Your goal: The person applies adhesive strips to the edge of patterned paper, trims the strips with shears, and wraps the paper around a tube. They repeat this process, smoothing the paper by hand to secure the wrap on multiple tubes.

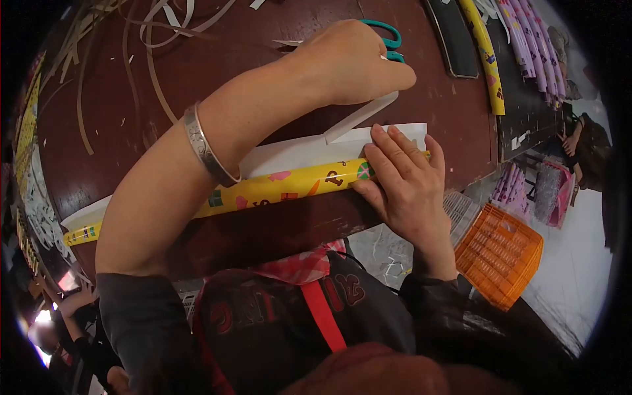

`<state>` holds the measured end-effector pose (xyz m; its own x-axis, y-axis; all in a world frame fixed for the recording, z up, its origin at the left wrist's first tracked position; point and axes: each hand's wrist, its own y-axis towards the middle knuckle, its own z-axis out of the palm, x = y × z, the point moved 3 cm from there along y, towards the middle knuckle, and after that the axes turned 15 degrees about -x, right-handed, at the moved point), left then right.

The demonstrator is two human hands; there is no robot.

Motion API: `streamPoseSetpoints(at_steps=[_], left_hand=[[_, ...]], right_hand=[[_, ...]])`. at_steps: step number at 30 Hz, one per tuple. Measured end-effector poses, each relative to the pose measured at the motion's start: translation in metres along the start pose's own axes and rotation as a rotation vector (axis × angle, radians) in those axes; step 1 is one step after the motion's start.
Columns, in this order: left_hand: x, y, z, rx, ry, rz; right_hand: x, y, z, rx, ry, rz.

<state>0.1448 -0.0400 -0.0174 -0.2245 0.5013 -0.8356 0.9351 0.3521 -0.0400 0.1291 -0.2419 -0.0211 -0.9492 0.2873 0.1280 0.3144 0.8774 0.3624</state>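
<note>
Lying under rt hand (401, 181): roll (289, 186)

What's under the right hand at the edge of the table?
The right hand presses on a yellow patterned roll and white paper. The roll's end under the palm is hidden.

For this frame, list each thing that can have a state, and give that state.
Yellow patterned roll of wrapping paper: rolled up, lying along the table edge.
White paper sheet: lying flat behind the roll, pressed down.
White paper strip: tilted, one end under the left hand.
Teal-handled scissors: lying on the table, mostly hidden.
Left hand: closed, on the strip.
Right hand: fingers flat on roll and sheet.
Orange plastic crate: standing on the floor.
</note>
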Motion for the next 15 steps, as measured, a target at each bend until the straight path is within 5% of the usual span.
streamPoseSetpoints(at_steps=[15], left_hand=[[-0.015, 0.028, 0.035, -0.021, 0.142, 0.024]], right_hand=[[0.000, 0.000, 0.001, 0.010, 0.006, 0.030]])
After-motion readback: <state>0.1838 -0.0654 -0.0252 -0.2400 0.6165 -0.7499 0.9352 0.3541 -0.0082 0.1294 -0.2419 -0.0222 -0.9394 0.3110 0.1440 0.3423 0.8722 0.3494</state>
